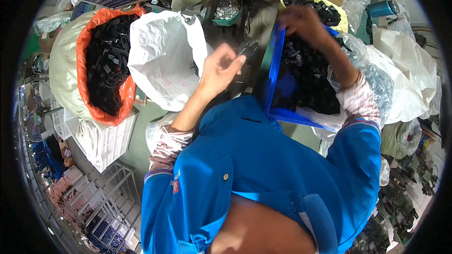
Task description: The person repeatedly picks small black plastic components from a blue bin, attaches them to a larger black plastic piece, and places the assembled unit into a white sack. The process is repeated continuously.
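Note:
My left hand [220, 68] is closed in a pinch beside a white sack, holding a small black plastic part [248, 48] between thumb and fingers. Over the far end of a blue bin [272, 77] hovers my right hand [306, 23], smeared by motion, so its fingers cannot be read. Inside that bin lies a heap of small black parts [310, 82], with a few shiny coiled pieces [293, 55] on top. Just beyond the right hand stands a yellow tub [345, 21] of black parts.
On the left are an open white sack [162, 61] and an orange-lined sack [84, 66] full of black parts. A green tray [227, 18] of small metal pieces sits at the back. At right are clear plastic bags [376, 84] and a teal bottle [383, 8].

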`<action>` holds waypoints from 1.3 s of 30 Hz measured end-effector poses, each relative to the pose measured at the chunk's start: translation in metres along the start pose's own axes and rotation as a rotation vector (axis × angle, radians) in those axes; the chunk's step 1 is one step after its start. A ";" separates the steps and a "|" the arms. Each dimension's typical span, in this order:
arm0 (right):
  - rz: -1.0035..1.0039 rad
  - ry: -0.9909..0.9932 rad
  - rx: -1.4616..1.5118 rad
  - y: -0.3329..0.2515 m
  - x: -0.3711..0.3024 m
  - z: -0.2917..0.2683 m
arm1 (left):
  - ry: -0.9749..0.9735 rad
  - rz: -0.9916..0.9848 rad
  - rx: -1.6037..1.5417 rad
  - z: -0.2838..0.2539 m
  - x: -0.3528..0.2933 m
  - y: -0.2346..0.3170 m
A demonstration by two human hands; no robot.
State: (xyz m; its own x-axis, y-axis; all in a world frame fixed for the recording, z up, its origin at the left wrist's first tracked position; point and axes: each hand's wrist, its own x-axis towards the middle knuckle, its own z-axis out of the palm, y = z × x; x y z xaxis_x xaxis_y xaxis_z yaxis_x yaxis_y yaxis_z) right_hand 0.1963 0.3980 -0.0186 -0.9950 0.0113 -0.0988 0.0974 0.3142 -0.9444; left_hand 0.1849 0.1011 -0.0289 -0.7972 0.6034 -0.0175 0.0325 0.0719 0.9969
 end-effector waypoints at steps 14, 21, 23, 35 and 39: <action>0.329 0.421 -1.002 0.088 0.080 -0.067 | 0.209 -0.026 -0.185 -0.023 -0.031 0.004; -0.154 0.045 -0.050 -0.030 0.012 0.031 | 0.137 0.078 -0.148 -0.048 -0.013 -0.007; -0.154 -0.040 0.042 -0.065 -0.007 0.076 | 0.137 0.188 -0.005 -0.053 -0.009 -0.013; -0.302 0.050 -0.275 -0.095 0.011 0.133 | 0.082 0.222 0.125 -0.098 -0.003 0.005; -0.440 0.071 -0.417 -0.102 0.021 0.145 | 0.077 0.326 0.294 -0.108 0.000 0.006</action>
State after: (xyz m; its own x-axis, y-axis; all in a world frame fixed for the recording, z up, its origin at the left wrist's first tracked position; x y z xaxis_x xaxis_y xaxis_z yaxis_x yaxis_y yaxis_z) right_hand 0.1689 0.2284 0.0302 -0.9403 -0.1457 0.3075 -0.3255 0.6486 -0.6881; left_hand 0.1200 0.0155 -0.0142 -0.7593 0.5718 0.3108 0.4506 0.1173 0.8850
